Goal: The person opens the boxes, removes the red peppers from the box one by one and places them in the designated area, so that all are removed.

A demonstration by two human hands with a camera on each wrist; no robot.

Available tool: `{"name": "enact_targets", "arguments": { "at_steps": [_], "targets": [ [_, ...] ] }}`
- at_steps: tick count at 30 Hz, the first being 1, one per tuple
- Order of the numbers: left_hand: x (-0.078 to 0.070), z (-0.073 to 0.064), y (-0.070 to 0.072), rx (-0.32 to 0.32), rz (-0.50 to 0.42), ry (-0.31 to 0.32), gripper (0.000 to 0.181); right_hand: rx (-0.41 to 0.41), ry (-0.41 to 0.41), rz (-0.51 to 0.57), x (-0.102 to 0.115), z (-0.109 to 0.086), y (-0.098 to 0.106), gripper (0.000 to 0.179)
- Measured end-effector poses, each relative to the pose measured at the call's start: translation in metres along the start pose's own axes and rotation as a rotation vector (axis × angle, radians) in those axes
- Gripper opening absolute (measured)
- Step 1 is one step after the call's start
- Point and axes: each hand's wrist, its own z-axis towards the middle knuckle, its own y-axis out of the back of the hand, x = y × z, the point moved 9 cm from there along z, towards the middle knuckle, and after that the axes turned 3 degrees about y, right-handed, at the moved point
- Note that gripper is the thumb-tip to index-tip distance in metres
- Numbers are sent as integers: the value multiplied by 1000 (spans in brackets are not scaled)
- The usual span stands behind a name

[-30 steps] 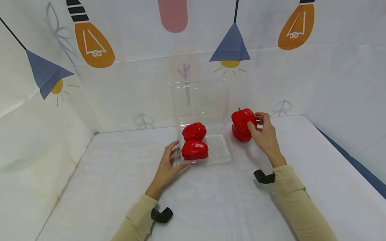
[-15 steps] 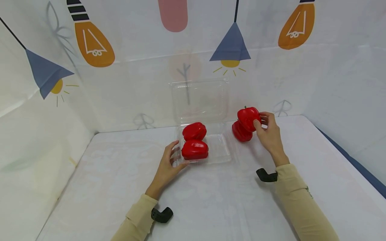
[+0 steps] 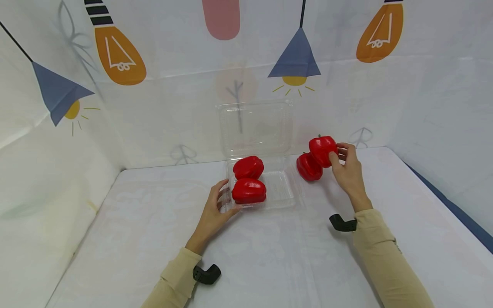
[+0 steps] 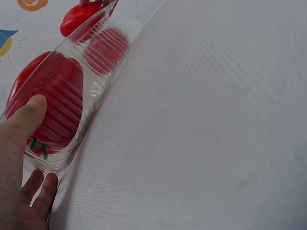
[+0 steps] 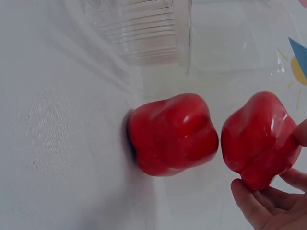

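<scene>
A person's right hand (image 3: 348,175) holds a red bell pepper (image 3: 322,150) in the air above the far right of a white worktop (image 3: 146,231), thumb on the near side and fingers (image 5: 249,203) bent about its edge; the lifted pepper's short green stem points up in the head view; just beside it, with a narrow gap in the right wrist view, a second pepper (image 3: 308,167) sits on the worktop; the left hand (image 3: 211,214) grips the near left corner of a clear plastic container (image 3: 281,190), its thumb (image 4: 31,114) laid along the ribbed wall and its fingers bent round the left side; inside, on the container's left, lie two more red peppers, the rear one (image 3: 248,167) just behind the front one (image 3: 248,191); the container's lid (image 3: 256,128) stands raised at the back, before a pale backdrop (image 3: 173,119) printed with orange bulbs (image 3: 120,55) and blue lampshades (image 3: 295,55); both forearms wear beige sleeves, and a black wrist device shows beside each cuff, one at the left (image 3: 206,274) and one at the right (image 3: 343,223).
</scene>
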Motion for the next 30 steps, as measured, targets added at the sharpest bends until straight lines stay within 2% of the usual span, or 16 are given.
{"name": "enact_targets", "arguments": {
  "at_steps": [18,30],
  "targets": [
    [2,0,0,3,-7,5,85,-28,-72,12,-10,0,10,52],
    [0,0,0,3,-14,-18,85,-7,-142,3,-27,0,11,55]
  ]
}}
